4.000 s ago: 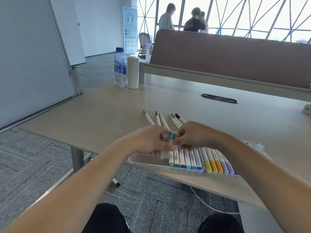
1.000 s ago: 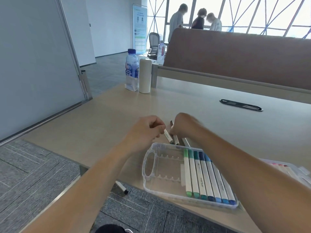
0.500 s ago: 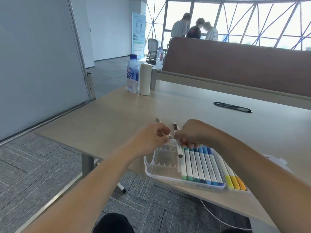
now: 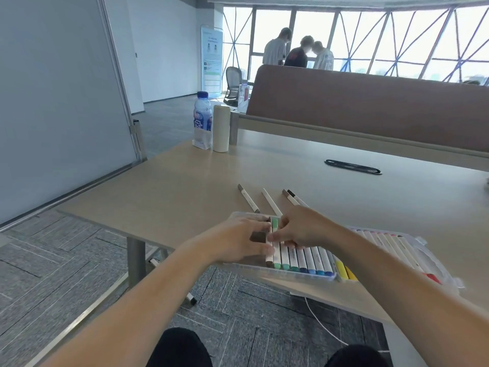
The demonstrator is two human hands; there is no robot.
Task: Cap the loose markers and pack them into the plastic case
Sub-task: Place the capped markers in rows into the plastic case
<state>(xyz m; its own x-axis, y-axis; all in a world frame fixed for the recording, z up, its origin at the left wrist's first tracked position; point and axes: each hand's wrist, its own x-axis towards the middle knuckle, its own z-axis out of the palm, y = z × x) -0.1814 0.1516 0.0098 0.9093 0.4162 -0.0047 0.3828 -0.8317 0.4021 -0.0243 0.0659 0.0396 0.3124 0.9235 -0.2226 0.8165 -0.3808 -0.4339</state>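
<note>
Left hand (image 4: 238, 242) is positioned over the left part of the clear plastic case (image 4: 291, 276). Its fingers are curled, with a narrow opening, and the thumb tip rests against the barrel of the brown marker (image 4: 269, 254). A dark brown patch shows between thumb and fingers; cannot tell whether it is a cap or shadow.

Right hand (image 4: 304, 229) is directly beside the left hand. Its fingers are curled down, and the fingertips (image 4: 273, 237) are in contact with the same marker barrel and the upper ends of the adjacent markers.

The brown marker lies in the case at the left end of the packed row (image 4: 304, 258), touching the green marker next to it. The row runs from green through teal to blue, all capped.

Four loose markers (image 4: 248, 198) lie on the worktop (image 4: 185, 186) just beyond the case, roughly parallel. A second case (image 4: 444, 274) holding yellow, pink and red markers sits just right of the first.

At the far left corner of the worktop a water bottle (image 4: 202, 120) stands beside a white cylinder (image 4: 221, 128).
</note>
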